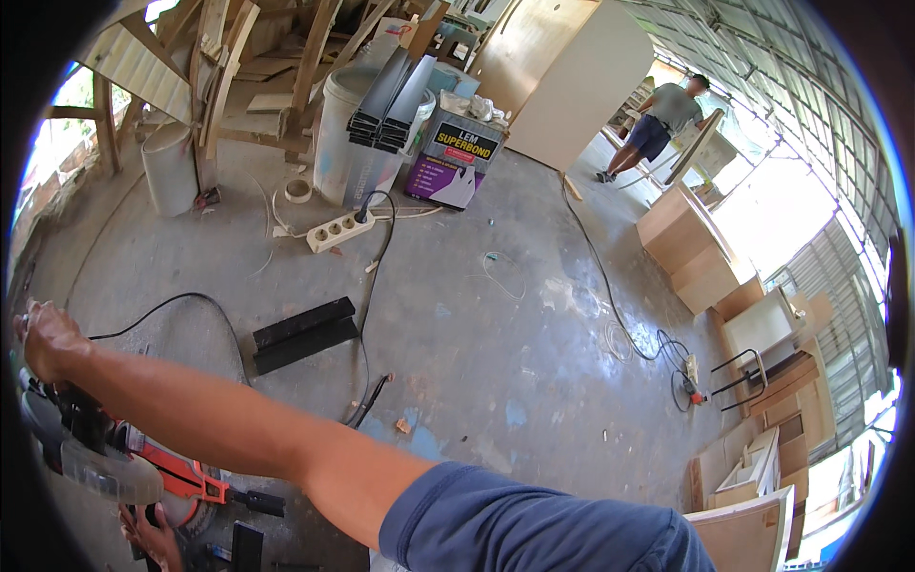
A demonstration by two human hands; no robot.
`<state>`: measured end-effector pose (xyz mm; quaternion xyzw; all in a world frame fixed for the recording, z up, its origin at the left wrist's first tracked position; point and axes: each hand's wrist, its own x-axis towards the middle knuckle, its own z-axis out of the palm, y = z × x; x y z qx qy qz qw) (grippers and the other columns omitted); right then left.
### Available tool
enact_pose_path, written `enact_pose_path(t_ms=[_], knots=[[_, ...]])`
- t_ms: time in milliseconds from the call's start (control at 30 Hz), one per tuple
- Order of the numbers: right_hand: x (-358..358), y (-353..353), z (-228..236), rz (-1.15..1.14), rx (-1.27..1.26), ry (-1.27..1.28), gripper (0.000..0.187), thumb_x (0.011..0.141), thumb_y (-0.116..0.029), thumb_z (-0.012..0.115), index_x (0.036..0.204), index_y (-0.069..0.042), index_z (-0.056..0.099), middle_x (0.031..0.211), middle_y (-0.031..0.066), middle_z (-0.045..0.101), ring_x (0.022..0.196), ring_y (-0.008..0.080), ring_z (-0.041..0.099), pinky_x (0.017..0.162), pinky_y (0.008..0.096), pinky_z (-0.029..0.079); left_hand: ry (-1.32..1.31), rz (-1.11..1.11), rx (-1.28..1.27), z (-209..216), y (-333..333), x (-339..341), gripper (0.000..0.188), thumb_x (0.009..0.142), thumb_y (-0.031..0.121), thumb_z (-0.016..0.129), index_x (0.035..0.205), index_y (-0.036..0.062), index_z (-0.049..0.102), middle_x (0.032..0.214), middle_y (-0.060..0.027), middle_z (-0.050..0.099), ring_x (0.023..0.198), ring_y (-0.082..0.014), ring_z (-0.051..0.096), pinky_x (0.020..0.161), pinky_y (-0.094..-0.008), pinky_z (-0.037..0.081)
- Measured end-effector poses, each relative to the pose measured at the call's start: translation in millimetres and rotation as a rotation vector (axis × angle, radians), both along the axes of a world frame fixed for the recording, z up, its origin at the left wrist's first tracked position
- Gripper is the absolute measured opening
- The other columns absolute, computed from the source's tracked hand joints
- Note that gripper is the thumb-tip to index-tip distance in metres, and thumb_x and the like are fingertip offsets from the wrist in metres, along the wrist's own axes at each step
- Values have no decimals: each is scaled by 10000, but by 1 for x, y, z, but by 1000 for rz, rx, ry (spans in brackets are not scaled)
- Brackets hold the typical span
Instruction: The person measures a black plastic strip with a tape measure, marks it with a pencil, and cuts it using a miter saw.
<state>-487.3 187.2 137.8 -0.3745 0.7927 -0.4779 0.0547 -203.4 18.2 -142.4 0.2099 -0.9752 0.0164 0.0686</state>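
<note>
Down at lower left, your right hand (pixel 48 338) is fisted over the miter saw (pixel 114 458) handle; your left hand (pixel 152 539) presses flat beside its orange-and-grey body on dusty concrete.

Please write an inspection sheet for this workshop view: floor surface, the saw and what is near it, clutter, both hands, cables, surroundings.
Surface: grey concrete floor, stained, with paint spots and dust.
Job's things: orange and black mitre saw at the lower left; two black channel pieces lie on the floor beyond it.
Clutter: white buckets, a glue can, timber offcuts, a tape roll.
Grippers: right hand closed on the saw's upper handle; left hand low beside the saw base, partly hidden, grip unclear.
Cables: black cord from the saw; power strip; long lead across the floor.
Surroundings: cabinet boxes at right; another person at the back.
</note>
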Motion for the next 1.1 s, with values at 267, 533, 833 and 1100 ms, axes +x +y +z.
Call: enact_pose_path(t_ms=[267, 533, 833, 1100], knots=[[8, -28, -29, 99, 109, -11, 464, 863, -145, 564, 1296, 21, 586, 1296, 295, 605, 1237, 420, 575, 1058, 482, 462, 200, -116, 101, -7, -6, 13, 370, 828, 309, 781, 1142, 119, 728, 1476, -230, 499, 1378, -422, 416, 1126, -579, 280], [47, 51, 25, 123, -93, -603, 537, 1038, -409, 484, 1340, 33, 519, 1224, 258, 635, 966, 334, 702, 792, 383, 568, 130, -78, 118, 62, 43, -10, 376, 801, 245, 817, 1156, 151, 736, 1417, -175, 480, 1324, -344, 429, 1098, -563, 256], [49, 50, 5, -24, -163, -315, 521, 1073, -458, 399, 1302, -23, 574, 1106, 213, 624, 1013, 351, 575, 891, 417, 476, 91, -37, 29, 39, 40, -4, 369, 744, 160, 809, 1106, 133, 741, 1392, -169, 498, 1316, -359, 421, 1107, -564, 255], [72, 94, -14, -9, -247, -374, 498, 1051, -443, 412, 1295, -59, 613, 1126, 280, 697, 1097, 466, 651, 987, 520, 493, 223, -35, 390, 0, 18, 6, 481, 796, 265, 783, 1204, 27, 688, 1348, -206, 602, 1379, -371, 400, 1176, -539, 190]])
